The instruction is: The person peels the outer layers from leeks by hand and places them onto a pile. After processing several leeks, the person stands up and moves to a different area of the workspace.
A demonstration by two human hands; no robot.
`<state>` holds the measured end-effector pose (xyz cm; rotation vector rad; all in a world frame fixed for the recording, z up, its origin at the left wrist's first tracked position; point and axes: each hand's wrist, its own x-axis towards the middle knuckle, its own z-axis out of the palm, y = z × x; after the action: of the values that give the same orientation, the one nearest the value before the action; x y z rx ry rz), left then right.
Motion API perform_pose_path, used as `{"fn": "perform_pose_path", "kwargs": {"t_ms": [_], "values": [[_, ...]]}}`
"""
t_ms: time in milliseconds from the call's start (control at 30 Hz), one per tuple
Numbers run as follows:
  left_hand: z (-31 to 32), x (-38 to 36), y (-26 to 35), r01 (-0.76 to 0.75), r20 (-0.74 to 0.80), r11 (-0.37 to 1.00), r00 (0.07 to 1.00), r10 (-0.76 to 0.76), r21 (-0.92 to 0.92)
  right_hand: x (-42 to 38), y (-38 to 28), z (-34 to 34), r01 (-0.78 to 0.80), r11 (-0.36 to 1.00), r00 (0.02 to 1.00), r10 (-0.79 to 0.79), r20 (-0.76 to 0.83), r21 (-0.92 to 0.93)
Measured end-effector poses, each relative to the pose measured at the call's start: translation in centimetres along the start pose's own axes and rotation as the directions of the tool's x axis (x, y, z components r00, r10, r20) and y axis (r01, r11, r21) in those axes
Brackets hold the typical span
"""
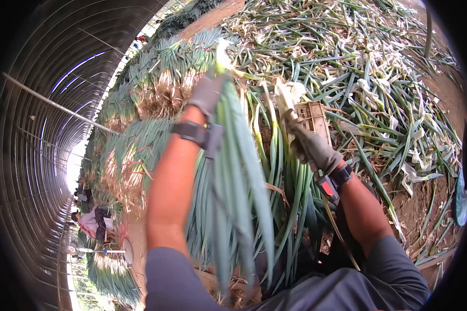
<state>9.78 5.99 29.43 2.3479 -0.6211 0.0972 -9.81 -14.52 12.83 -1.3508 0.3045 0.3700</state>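
Gripping a bunch of green onions (233, 176) near the white stalk end, gloved left hand (207, 93) is clamped round it w/ right hand (314, 150) closed on another stalk beside the crate (311, 116); leaves look light, floppy, bruise-prone, so hold the firmer stalks.

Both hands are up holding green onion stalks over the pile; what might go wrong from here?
The left hand grips a long green onion bundle near its white end; the hanging leaves may bend or slip out. The right hand holds one stalk close to the crate, and it might snag there.
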Motion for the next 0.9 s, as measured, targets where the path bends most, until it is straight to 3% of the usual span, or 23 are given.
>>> {"fn": "perform_pose_path", "kwargs": {"t_ms": [33, 67, 100, 133, 167, 233, 300, 333, 400, 467, 500, 533, 633, 733, 833, 867, 900], "values": [[2.8, -1.7, 0.2, 0.090, 0.018, 0.983, 0.996, -0.088, -0.158, 0.6, 0.5, -0.8, 0.029, 0.990, 1.000, -0.028, -0.004, 0.138], [6.2, -2.0, -2.1, 0.193, 0.079, 0.965, 0.980, -0.182, -0.178, 1.6, 1.5, -1.1, 0.127, 0.943, 0.991, -0.134, 0.002, 0.307], [8.9, -4.6, -1.3, 0.133, 0.048, 0.973, 0.991, -0.126, -0.188, 2.5, 2.2, -1.1, 0.210, 0.860, 0.972, -0.233, -0.007, 0.466], [12.0, -5.7, -3.8, 0.217, 0.192, 0.963, 0.964, -0.185, -0.160, 2.6, 2.4, -0.9, 0.266, 0.857, 0.963, -0.259, -0.077, 0.441], [16.1, -7.4, -7.5, 0.064, 0.095, 0.987, 0.994, -0.050, -0.149, 2.4, 2.5, -1.1, 0.214, 0.911, 0.975, -0.221, -0.022, 0.353], [15.6, -10.5, -6.4, 0.150, 0.345, 0.950, 0.907, -0.243, 0.273, 1.0, 2.5, -1.7, 0.116, 0.979, 0.989, -0.130, 0.073, 0.165], [13.6, -13.7, -7.5, 0.168, 0.089, 0.914, 0.973, -0.215, 0.370, -1.8, -0.1, -0.3, -0.002, 1.000, 0.995, 0.003, 0.100, -0.015], [10.1, -14.9, -9.6, 0.232, -0.003, 0.775, 0.959, -0.284, 0.588, -2.3, -0.4, 0.4, -0.031, 0.995, 0.985, 0.046, 0.168, -0.095], [7.5, -15.6, -14.8, 0.285, -0.029, 0.610, 0.919, -0.394, 0.739, -3.1, -0.7, 1.7, -0.017, 0.973, 0.968, 0.073, 0.240, -0.229], [6.7, -17.1, -17.2, 0.209, -0.071, 0.475, 0.954, -0.293, 0.855, -0.2, 3.0, 2.5, -0.022, 0.987, 0.956, 0.068, 0.286, -0.162], [7.0, -16.9, -17.8, 0.228, -0.079, 0.412, 0.934, -0.348, 0.882, -0.3, 3.0, 2.9, 0.002, 0.995, 0.959, 0.028, 0.284, -0.103], [7.3, -16.7, -18.4, 0.239, -0.086, 0.347, 0.912, -0.401, 0.907, -0.1, 2.9, 2.7, -0.074, 0.993, 0.949, 0.100, 0.300, -0.097], [8.0, -15.7, -20.2, 0.244, -0.092, 0.400, 0.927, -0.363, 0.883, 0.1, 2.9, 2.8, -0.074, 0.990, 0.958, 0.104, 0.268, -0.121], [5.4, -12.4, -19.9, 0.313, -0.010, 0.629, 0.900, -0.436, 0.712, 0.3, 3.0, 2.7, -0.049, 0.991, 0.938, 0.088, 0.335, -0.123], [0.9, -9.2, -17.6, 0.375, -0.072, 0.755, 0.913, -0.402, 0.538, 0.2, 2.5, 2.9, -0.016, 0.985, 0.921, 0.080, 0.381, -0.169], [-0.2, -9.0, -17.0, 0.530, -0.036, 0.799, 0.839, -0.543, 0.284, 0.5, 2.7, 2.9, -0.013, 0.988, 0.930, 0.069, 0.362, -0.155], [-1.2, -9.1, -16.7, 0.657, 0.041, 0.753, 0.752, -0.657, 0.017, 0.9, 3.0, 3.0, -0.010, 0.990, 0.938, 0.058, 0.343, -0.140]]}}
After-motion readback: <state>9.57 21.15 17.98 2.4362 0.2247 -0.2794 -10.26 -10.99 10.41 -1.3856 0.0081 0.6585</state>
